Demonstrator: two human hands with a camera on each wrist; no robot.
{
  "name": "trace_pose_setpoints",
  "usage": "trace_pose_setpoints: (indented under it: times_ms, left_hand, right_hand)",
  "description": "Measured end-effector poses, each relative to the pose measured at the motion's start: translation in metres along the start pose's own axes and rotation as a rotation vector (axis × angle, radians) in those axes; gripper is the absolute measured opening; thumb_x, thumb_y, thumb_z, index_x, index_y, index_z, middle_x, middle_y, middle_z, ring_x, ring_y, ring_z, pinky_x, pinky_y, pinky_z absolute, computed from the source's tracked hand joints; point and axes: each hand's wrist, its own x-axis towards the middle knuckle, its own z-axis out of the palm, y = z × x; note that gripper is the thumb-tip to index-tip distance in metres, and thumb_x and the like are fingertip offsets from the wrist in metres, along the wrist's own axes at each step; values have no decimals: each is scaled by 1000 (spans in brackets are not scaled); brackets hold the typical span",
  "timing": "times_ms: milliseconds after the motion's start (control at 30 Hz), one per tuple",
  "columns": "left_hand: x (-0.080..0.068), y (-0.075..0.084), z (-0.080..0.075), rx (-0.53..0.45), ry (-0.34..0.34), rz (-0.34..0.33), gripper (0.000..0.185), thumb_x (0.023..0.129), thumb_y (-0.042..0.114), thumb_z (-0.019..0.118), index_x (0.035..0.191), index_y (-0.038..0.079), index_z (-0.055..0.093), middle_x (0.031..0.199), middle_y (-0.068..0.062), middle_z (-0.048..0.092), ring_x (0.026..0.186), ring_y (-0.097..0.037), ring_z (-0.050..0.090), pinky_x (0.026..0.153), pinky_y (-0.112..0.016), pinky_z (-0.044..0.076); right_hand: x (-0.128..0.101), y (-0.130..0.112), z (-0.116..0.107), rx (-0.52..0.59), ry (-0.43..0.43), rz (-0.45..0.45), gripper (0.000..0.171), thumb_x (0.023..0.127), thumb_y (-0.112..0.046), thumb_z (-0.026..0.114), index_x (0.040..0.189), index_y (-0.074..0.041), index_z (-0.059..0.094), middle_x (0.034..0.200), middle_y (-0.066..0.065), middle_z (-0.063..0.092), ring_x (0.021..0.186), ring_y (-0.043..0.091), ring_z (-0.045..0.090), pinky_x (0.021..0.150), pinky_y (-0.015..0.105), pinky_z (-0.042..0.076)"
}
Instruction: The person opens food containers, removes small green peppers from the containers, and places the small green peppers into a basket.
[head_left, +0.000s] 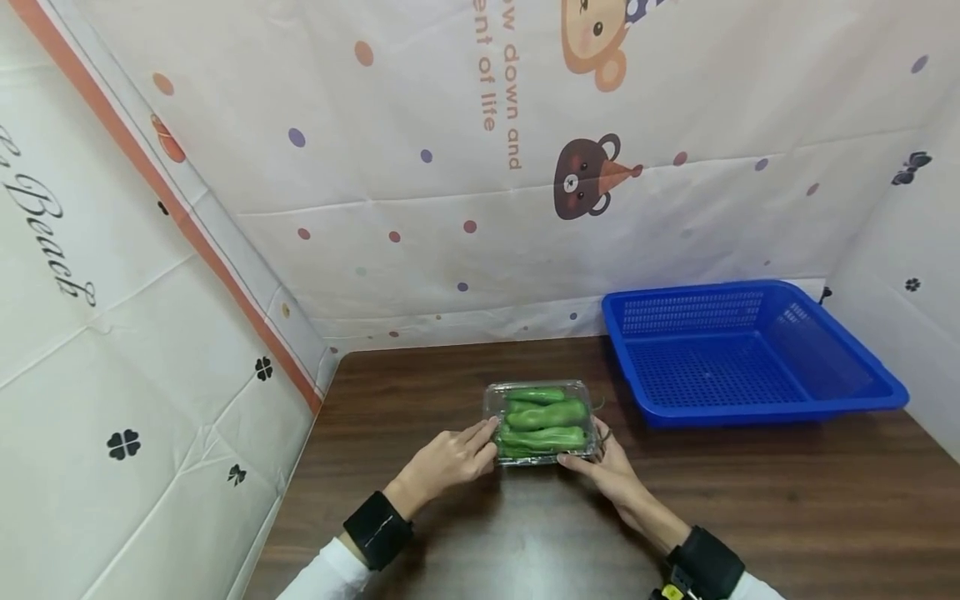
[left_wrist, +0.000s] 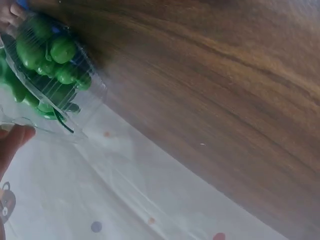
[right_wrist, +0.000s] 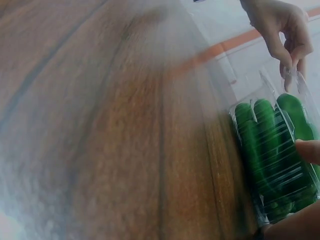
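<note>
Clear clamshell box [head_left: 543,422] of green peppers [head_left: 545,414] sits mid-tabletop [head_left: 750,492]. My left hand [head_left: 450,458] and right hand [head_left: 609,467] pinch its ends. Probably light, thin plastic (flexes, slippery); best gripped at the rim corners.

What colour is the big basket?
The basket is bright blue; the head view shows it best.

— What are we wearing?
— White sleeves, with a black band on each wrist.
— Anything on the bands?
— A yellow-and-black fitting shows on our right band [head_left: 705,563]; our hands are bare.
</note>
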Motion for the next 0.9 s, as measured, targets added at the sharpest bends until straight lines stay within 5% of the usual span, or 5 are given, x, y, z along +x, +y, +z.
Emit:
trace_pose_setpoints:
  times_ms: [133,300,467,700,900]
  left_hand:
    - [1,0,-2,3,-24,-30,43,113,23,30,82,11,57,114,-12,77,94,-16,77,57,-20,61]
    - [2,3,2,15,-90,-123,21,97,29,56,104,13,67,122,-6,74,108,-18,74,84,-28,65]
    - [4,0,6,-173,-256,-284,83,89,51,74,153,7,44,164,-16,37,150,-35,40,120,-47,44]
    - [1,3,6,-761,-499,-806,125,86,58,76,165,12,-8,171,-13,-16,160,-34,-5,128,-57,24]
    - [-3,22,1,-1170,-482,-1226,126,89,51,76,162,3,-14,168,-30,-7,156,-48,13,125,-64,27]
  right_hand:
    - [0,1,-2,13,-8,15,90,87,-9,79,159,-6,25,161,21,40,153,36,32,128,49,25]
    - [-1,1,-5,3,-34,5,92,87,-13,80,160,-7,23,163,21,36,155,38,27,129,53,22]
    - [-2,1,-6,0,-45,14,93,88,-14,80,161,-8,22,163,21,35,155,39,26,129,55,22]
    - [-1,3,-8,27,-40,17,98,87,-12,81,161,-7,17,166,22,29,154,41,27,128,53,25]
    - [-2,3,-11,33,-40,-47,119,83,-6,83,164,-9,-5,168,28,15,154,48,20,127,56,25]
